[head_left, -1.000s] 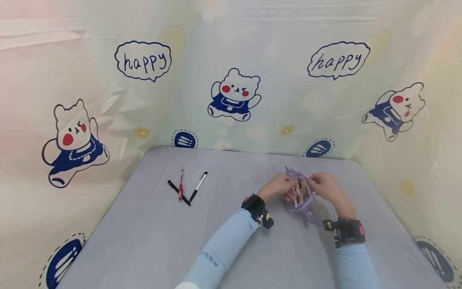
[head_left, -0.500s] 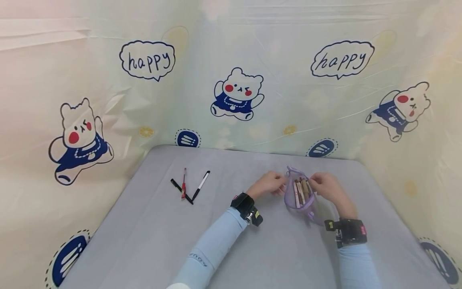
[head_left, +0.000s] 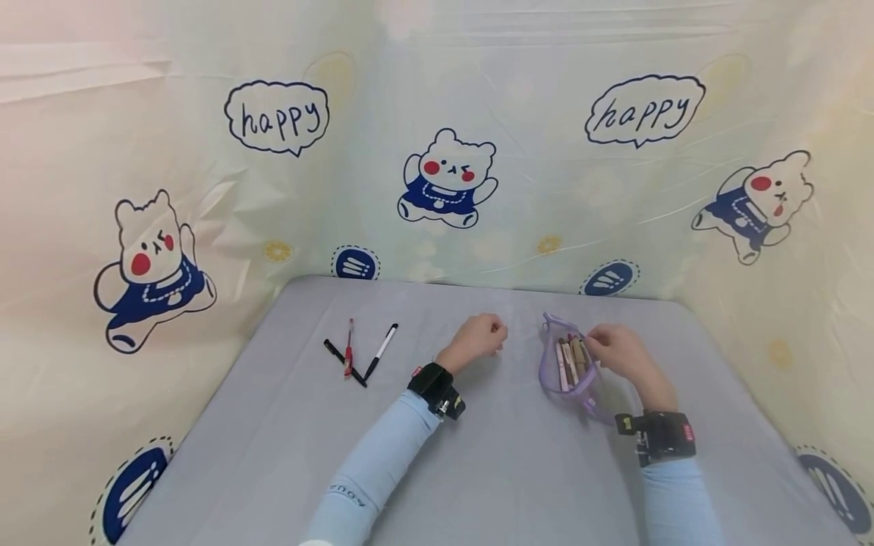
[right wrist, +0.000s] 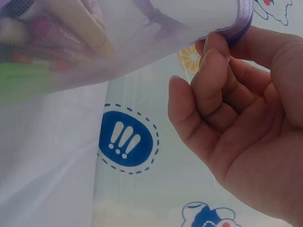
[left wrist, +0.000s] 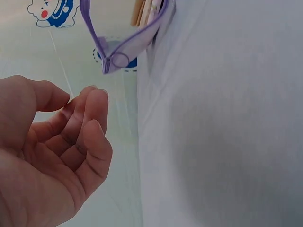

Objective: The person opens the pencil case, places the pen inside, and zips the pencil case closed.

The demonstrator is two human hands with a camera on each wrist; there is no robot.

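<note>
A purple mesh pencil case (head_left: 548, 373) stands unzipped on the right of the table, with several pen-like sticks (head_left: 566, 362) in tan, white and brown showing inside. My right hand (head_left: 620, 353) pinches its purple rim (right wrist: 241, 26) between thumb and fingertip, as the right wrist view shows. Through the mesh there, a green item (right wrist: 23, 78) is visible too. To the left of the case, my left hand (head_left: 478, 337) is raised with loosely curled fingers and nothing between them; in the left wrist view, its fingertips (left wrist: 97, 97) are apart from the case's corner.
On the left of the grey-covered table (head_left: 437, 470) lie a black pen (head_left: 333, 349), a red pen (head_left: 349, 355) across it, and a white-and-black pen (head_left: 381, 351). A printed curtain (head_left: 526, 182) surrounds the table's back and sides.
My left hand has come out of the pencil case and moved left, leaving the sticks inside in view. My right hand keeps its hold on the rim.
</note>
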